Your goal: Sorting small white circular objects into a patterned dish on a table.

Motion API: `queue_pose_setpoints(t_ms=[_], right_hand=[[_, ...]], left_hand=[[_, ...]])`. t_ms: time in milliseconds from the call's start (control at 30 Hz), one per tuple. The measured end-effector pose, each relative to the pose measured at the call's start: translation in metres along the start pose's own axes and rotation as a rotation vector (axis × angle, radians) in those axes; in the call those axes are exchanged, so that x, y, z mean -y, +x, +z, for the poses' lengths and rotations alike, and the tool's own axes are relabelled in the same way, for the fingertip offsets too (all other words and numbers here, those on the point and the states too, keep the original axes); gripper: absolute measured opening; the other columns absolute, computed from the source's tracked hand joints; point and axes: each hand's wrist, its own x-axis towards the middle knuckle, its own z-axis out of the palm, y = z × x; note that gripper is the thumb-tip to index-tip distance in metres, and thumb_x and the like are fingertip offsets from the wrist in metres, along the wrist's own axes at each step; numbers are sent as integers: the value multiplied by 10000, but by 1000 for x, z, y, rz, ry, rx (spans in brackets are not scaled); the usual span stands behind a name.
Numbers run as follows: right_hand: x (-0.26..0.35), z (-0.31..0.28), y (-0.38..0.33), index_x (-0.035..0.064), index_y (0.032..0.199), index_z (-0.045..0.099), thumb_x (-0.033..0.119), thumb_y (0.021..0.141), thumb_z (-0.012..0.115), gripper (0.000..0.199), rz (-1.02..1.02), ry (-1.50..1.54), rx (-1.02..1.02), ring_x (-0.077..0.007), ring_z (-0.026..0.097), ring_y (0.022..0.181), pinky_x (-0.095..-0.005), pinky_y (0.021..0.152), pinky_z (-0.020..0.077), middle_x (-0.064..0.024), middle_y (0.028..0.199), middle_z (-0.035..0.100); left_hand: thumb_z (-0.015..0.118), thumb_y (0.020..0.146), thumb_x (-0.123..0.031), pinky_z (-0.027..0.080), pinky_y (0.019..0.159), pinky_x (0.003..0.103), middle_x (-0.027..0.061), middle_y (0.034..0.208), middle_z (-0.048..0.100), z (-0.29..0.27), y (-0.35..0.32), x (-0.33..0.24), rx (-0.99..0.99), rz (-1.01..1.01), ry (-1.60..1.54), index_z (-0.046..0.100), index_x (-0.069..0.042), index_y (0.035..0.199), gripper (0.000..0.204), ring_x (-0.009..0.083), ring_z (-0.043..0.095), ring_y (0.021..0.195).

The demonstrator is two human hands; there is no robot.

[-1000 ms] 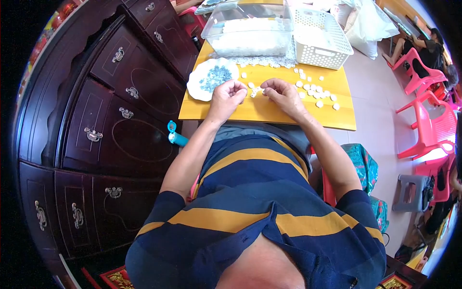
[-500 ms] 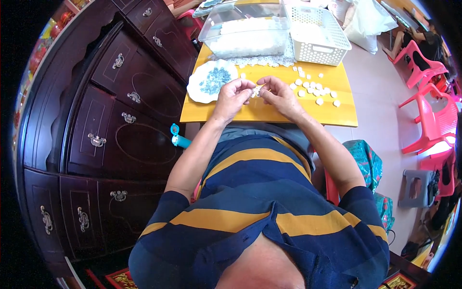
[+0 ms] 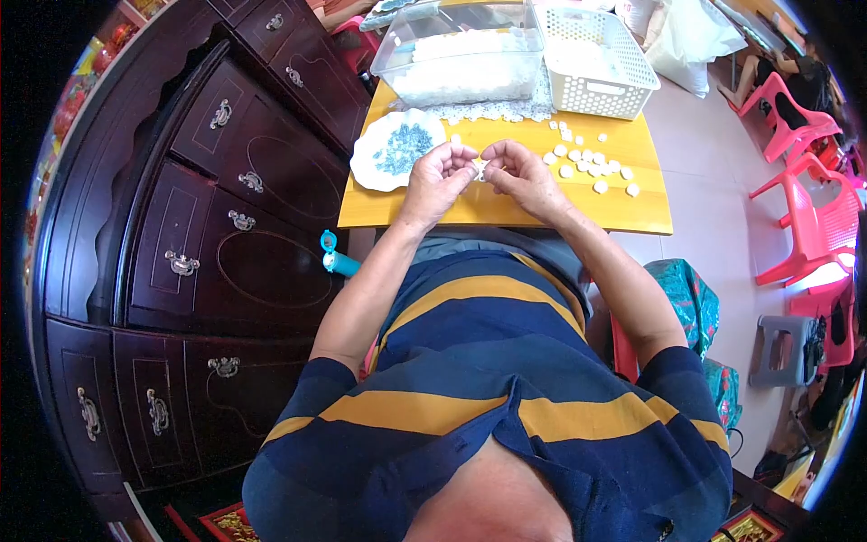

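Over the near part of the yellow table point(image 3: 542, 213), my left hand point(image 3: 440, 183) and my right hand point(image 3: 524, 180) meet fingertip to fingertip. Both pinch a small white piece point(image 3: 480, 170), mostly covered by the fingers, so its exact kind does not show. Just left of my left hand lies a white scalloped plate point(image 3: 368, 172) holding many small bluish bits point(image 3: 404, 149). To the right of my right hand are scattered several small round white pieces point(image 3: 566, 171).
A clear plastic bin point(image 3: 461, 68) with white contents and a white perforated basket point(image 3: 601, 90) stand at the table's back. Dark wooden drawers point(image 3: 226, 181) rise on the left. A turquoise bottle point(image 3: 340, 263) is beside the table; pink chairs point(image 3: 804, 226) stand at right.
My fingers have shifted very slightly around the small white piece. Both hands stay in nearly the same place, and the things on the table have not moved.
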Motion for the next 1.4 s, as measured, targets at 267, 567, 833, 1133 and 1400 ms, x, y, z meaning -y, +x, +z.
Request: queue_pose_setpoints(t_ms=[267,567,833,1133,1400], right_hand=[[-5,-2,2,15,1133,571,98,937,641,225,-9,-7,-6,-78,584,721,-228,645,509,-15,863,616],[-7,1,3,23,1089,561,66,912,646,201,-13,57,-36,-68,581,713,-221,637,500,-1,831,604],[-7,9,3,50,994,541,26,870,673,182,8,184,-101,-67,558,684,-217,619,486,10,799,578],[-9,5,4,73,974,536,45,914,653,134,21,199,-84,-55,529,684,-213,622,449,30,773,542],[-20,-19,11,71,997,555,70,907,668,144,2,264,-174,-61,537,660,-208,600,445,19,783,584]], left_hand=[[652,881,10,492,692,187,5,867,657,1,0,0,-20,6,8,646,3,1057,176,47,601,766],[665,853,24,522,712,216,23,857,684,4,2,7,-69,151,164,671,-2,1009,158,66,635,771],[663,871,38,520,696,200,0,859,667,7,1,5,-87,176,197,677,-2,1026,160,50,607,752],[640,868,17,523,697,203,29,841,690,3,7,1,-34,100,59,655,29,1101,234,62,635,745],[644,860,-16,546,703,284,98,869,722,-13,17,4,-99,176,568,682,-20,1103,246,166,699,750]])
